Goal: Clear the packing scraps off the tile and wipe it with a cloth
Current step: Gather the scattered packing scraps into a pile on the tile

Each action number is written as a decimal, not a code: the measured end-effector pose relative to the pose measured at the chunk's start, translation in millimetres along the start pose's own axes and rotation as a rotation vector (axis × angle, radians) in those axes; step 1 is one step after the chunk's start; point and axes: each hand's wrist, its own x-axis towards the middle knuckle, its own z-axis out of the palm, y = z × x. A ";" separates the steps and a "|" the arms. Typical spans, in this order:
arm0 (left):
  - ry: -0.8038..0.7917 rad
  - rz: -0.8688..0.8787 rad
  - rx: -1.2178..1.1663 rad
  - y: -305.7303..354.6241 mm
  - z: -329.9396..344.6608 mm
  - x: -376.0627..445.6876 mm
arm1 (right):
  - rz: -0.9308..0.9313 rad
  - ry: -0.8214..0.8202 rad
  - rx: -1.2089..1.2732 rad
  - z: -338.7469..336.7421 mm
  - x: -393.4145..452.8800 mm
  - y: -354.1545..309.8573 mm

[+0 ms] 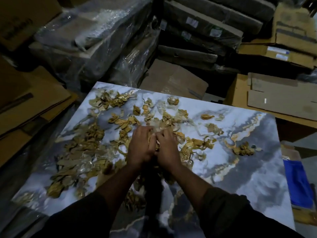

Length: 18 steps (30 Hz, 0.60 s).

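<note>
A large marbled tile (257,152), grey, white and gold-veined, lies flat and fills the lower middle of the view. Around it stand stacks of plastic-wrapped tiles (103,40) at the far left, darker wrapped slabs (205,31) behind the middle, and cardboard boxes (274,93) on the right, with flattened cardboard (25,103) on the left. A blue cloth (297,184) lies just beside the tile's right edge, off the tile.

Brown paper and clear plastic packing scraps (82,148) are strewn over most of the tile, thickest on its left half and across the middle, with a few loose clumps toward the right.

Both forearms reach in from the bottom, dark sleeves pushed up. The left hand (139,148) and the right hand (167,148) meet side by side at the tile's centre, fingers curled round a bunch of scraps gathered between them.
</note>
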 end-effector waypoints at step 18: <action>0.061 -0.160 -0.117 -25.1 4.4 -4.5 | 0.002 -0.109 0.055 -9.5 -7.2 15.1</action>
